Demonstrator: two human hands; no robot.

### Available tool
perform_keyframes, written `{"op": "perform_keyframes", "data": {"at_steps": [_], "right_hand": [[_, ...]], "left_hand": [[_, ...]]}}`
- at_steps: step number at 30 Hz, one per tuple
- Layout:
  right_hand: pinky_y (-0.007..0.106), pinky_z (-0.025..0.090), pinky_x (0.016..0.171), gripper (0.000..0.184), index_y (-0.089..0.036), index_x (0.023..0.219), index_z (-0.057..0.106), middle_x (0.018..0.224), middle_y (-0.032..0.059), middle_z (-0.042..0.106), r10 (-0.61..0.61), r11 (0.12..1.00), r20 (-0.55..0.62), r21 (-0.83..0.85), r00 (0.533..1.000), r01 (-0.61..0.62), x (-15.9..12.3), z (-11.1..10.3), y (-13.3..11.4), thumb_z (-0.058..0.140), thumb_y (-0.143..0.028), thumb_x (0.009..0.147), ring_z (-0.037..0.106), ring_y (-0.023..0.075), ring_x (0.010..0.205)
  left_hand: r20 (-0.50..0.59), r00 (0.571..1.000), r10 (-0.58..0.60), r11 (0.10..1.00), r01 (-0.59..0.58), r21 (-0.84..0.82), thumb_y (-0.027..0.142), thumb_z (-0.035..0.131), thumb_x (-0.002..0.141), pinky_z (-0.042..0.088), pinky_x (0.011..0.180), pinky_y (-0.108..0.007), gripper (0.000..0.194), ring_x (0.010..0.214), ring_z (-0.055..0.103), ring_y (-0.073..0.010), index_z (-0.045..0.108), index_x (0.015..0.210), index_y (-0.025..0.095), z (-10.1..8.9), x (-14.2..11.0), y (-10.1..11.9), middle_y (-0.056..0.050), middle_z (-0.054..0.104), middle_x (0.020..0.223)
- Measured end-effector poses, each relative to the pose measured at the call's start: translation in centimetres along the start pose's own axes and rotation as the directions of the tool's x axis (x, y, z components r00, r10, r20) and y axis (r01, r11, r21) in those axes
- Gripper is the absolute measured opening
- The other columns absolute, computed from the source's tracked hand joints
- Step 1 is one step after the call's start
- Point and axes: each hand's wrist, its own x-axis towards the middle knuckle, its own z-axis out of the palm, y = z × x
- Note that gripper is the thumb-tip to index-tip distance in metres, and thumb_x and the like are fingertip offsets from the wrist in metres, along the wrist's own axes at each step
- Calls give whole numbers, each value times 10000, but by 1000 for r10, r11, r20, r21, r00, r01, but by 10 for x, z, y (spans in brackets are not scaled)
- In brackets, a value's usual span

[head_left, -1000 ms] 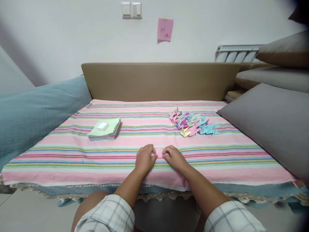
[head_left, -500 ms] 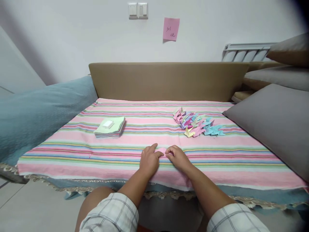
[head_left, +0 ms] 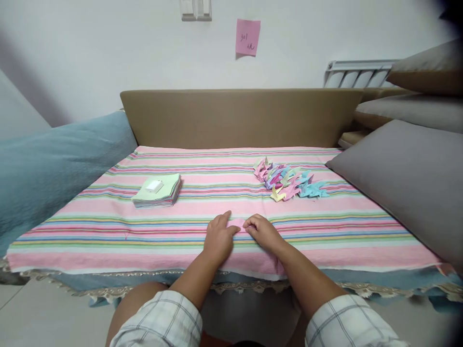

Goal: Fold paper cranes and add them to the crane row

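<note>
A small piece of pink paper [head_left: 236, 223] lies on the striped cloth [head_left: 217, 168] between my two hands, partly covered by them. My left hand [head_left: 219, 237] rests on its left side, index finger stretched forward and thumb reaching across the paper's near part. At the paper's right edge, my right hand [head_left: 263, 232] is closed, with thumb and index finger pinched together on it. Beyond my right hand lies a cluster of folded paper cranes [head_left: 289, 182] in pink, blue, purple, yellow and green. Off to the left sits a stack of square paper sheets [head_left: 159, 193], a small white block [head_left: 155, 186] on top.
A brown padded backrest [head_left: 231, 118] runs along the far side, below a wall with a pink note [head_left: 248, 37]. Grey cushions [head_left: 405, 178] are piled on the right. A blue-covered armrest [head_left: 68, 164] borders the left.
The whole view has shifted slightly, so the scene sits a little further left and higher. Both hands stay on the pink paper in nearly the same pose.
</note>
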Motion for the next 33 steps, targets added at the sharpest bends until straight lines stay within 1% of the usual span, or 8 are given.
{"op": "perform_keyframes", "data": {"at_steps": [3, 5, 7, 12, 18, 25, 30, 33], "right_hand": [[291, 431, 783, 172, -196, 801, 656, 859, 34, 598, -12, 1000, -6, 9, 1000, 12, 0, 0, 1, 556, -71, 739, 558, 165, 847], [291, 430, 785, 172, -196, 806, 657, 861, 35, 597, -20, 1000, -9, 7, 1000, 21, 0, 0, 2, 555, -74, 742, 557, 165, 850], [289, 431, 778, 169, -198, 808, 658, 858, 33, 597, -20, 1000, -8, 4, 1000, 20, 1, 1, 4, 555, -80, 743, 557, 164, 847], [296, 426, 790, 175, -200, 819, 658, 861, 34, 600, -24, 999, -3, -24, 1000, 24, 1, 3, 6, 556, -82, 742, 551, 167, 858], [341, 395, 874, 152, -202, 882, 658, 960, 52, 613, -66, 989, -73, -134, 995, 56, -3, -1, 3, 596, -157, 751, 529, 190, 935], [288, 438, 759, 169, -207, 907, 657, 907, 46, 654, 0, 996, 8, -84, 1000, 1, -11, -7, -9, 509, -245, 833, 587, 178, 859], [304, 431, 839, 249, -230, 1001, 646, 1000, 28, 672, -75, 996, 104, -35, 992, 79, -15, -3, -16, 437, -204, 868, 588, 180, 950], [318, 431, 853, 253, -225, 1006, 652, 988, 37, 667, -86, 993, 88, -78, 992, 93, -14, 0, -15, 445, -192, 864, 577, 186, 953]], "left_hand": [[-114, 993, 29, 998, -22, 57, 129, 508, 797, 244, 1039, -510, 295, 1143, 446, -266, 657, 1003, 278, -4, -9, 6, -50, 525, 1290], [-79, 988, 132, 990, -128, 57, 141, 484, 815, 222, 1060, -489, 277, 1073, 494, -232, 636, 1006, 272, -6, -16, 13, -41, 604, 1180], [-18, 979, 203, 978, -202, 60, 158, 467, 833, 231, 1058, -482, 266, 1074, 501, -225, 611, 1029, 266, -6, -22, 19, -48, 600, 1190], [74, 979, 190, 974, -198, 107, 312, 588, 787, 235, 1043, -538, 314, 1128, 470, -277, 551, 1091, 242, 0, -30, 26, -79, 531, 1285], [102, 980, 168, 977, -179, 112, 306, 623, 762, 202, 1050, -568, 405, 1166, 450, -295, 513, 1149, 262, -2, -33, 28, -80, 497, 1330], [68, 989, 129, 987, -135, 86, 374, 608, 778, 100, 1074, -592, 429, 1204, 442, -302, 511, 1177, 251, -7, -30, 22, -101, 528, 1301], [50, 994, 94, 995, -95, 27, 512, 600, 751, 129, 1072, -573, 504, 1188, 463, -298, 521, 1160, 229, -12, -25, 16, -109, 572, 1244], [25, 996, 82, 996, -83, 29, 538, 619, 720, 156, 1063, -569, 519, 1156, 487, -295, 534, 1128, 228, -11, -22, 16, -108, 586, 1219]]}}
